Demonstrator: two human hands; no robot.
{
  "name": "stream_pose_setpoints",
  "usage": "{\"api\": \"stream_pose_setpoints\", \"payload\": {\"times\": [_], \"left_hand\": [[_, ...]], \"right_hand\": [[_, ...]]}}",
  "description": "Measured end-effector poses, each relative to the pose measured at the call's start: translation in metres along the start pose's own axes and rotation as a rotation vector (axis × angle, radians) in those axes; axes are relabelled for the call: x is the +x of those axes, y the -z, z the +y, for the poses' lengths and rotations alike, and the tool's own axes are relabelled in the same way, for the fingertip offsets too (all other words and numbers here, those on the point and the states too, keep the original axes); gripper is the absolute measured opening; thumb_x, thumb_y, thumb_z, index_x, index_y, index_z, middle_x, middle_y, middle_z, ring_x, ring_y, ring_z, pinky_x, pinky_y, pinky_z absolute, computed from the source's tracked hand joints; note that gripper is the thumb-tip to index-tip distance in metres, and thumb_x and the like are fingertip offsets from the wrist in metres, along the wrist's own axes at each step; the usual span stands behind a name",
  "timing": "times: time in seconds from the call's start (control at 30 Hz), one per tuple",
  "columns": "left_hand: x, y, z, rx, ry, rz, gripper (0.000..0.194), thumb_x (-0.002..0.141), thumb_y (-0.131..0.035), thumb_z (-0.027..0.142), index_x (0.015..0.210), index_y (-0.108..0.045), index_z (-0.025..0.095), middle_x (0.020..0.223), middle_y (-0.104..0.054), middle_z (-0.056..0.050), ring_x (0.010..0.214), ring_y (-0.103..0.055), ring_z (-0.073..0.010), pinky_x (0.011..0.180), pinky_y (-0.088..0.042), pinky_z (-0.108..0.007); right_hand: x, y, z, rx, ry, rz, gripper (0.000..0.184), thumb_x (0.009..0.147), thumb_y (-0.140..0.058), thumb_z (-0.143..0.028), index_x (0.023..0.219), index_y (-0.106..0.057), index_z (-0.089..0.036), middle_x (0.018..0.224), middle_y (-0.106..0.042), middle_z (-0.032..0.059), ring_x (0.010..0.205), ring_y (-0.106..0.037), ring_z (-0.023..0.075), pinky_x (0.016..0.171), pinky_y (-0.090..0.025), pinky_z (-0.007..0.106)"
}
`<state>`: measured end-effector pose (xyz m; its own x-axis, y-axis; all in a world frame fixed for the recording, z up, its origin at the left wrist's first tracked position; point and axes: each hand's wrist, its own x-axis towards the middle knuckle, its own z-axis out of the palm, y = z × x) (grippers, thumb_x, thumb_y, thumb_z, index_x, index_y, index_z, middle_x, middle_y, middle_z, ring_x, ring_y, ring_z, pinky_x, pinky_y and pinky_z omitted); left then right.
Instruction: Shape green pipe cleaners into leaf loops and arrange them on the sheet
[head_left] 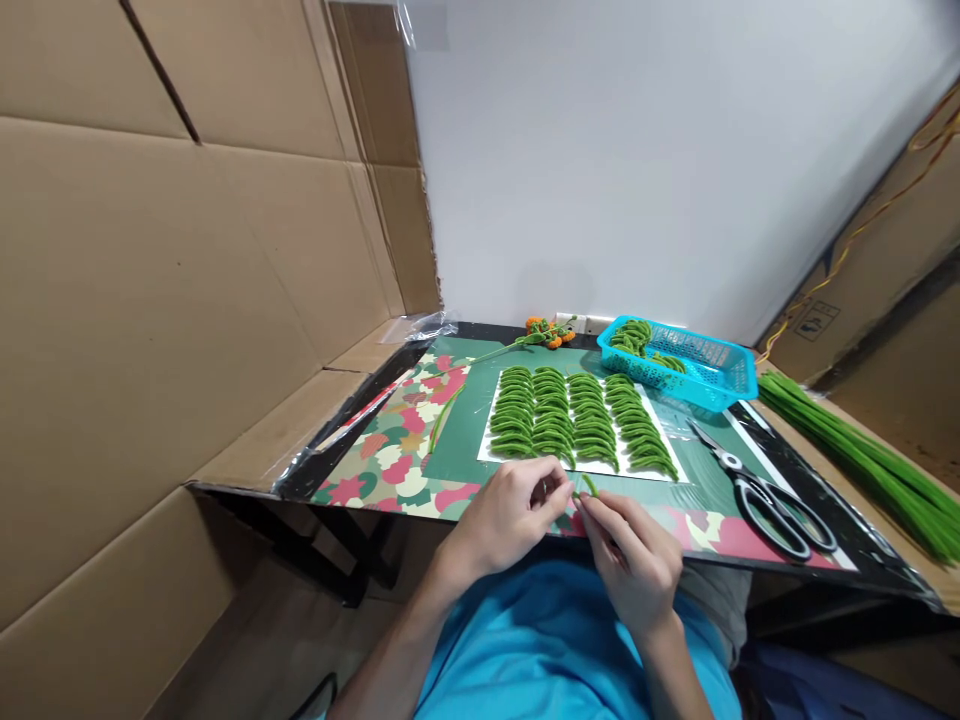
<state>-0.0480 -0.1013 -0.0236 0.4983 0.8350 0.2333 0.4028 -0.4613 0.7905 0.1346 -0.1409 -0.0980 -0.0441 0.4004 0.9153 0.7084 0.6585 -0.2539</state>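
Observation:
A short green fuzzy chenille stem piece (589,485) sticks up from the fingertips of my right hand (636,555), which pinches it over the table's front edge. My left hand (514,512) is closed in a pinch, its thumb and forefinger meeting right beside the piece's lower end. Whatever lies between the left fingertips is too small to make out. Just beyond both hands, a white sheet (671,470) carries rows of curved green chenille pieces (551,415) laid in several columns.
A blue plastic basket (720,385) with more curved green pieces stands at the back right. Black-handled scissors (772,505) lie on the right, near a bundle of long green stems (862,465). An orange flower stem (551,333) lies at the back; cardboard (225,280) walls the left.

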Motion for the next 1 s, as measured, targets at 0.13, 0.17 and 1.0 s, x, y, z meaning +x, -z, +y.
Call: {"api": "stream_pose_setpoints", "payload": {"times": [0.13, 0.17, 1.0], "left_hand": [[0.001, 0.0, 0.001, 0.001, 0.003, 0.002, 0.025, 0.106, -0.058, 0.033, 0.086, -0.063, 0.02, 0.076, -0.066, 0.003, 0.07, -0.058, -0.0131, 0.066, -0.038, -0.024], [0.001, 0.0, 0.001, 0.005, 0.004, 0.002, 0.024, 0.106, -0.058, 0.033, 0.086, -0.063, 0.02, 0.077, -0.067, 0.003, 0.07, -0.058, -0.0132, 0.066, -0.038, -0.024], [0.001, 0.011, 0.001, -0.035, -0.043, -0.117, 0.028, 0.111, -0.047, 0.038, 0.097, -0.064, 0.02, 0.091, -0.064, 0.0, 0.085, -0.059, -0.0171, 0.08, -0.043, -0.027]], "right_hand": [[0.0, -0.001, 0.0, -0.017, 0.026, 0.036, 0.017, 0.098, -0.071, -0.004, 0.109, -0.076, -0.016, 0.097, -0.08, 0.0109, 0.08, -0.078, 0.0184, 0.076, -0.061, 0.027], [0.0, -0.001, 0.0, -0.018, 0.032, 0.043, 0.018, 0.098, -0.072, -0.004, 0.109, -0.076, -0.016, 0.096, -0.08, 0.0109, 0.08, -0.078, 0.0183, 0.075, -0.061, 0.027], [0.006, 0.002, -0.006, 0.047, -0.05, -0.005, 0.017, 0.096, -0.074, -0.005, 0.104, -0.075, -0.02, 0.094, -0.081, 0.0078, 0.078, -0.078, 0.0186, 0.073, -0.06, 0.028]]}}
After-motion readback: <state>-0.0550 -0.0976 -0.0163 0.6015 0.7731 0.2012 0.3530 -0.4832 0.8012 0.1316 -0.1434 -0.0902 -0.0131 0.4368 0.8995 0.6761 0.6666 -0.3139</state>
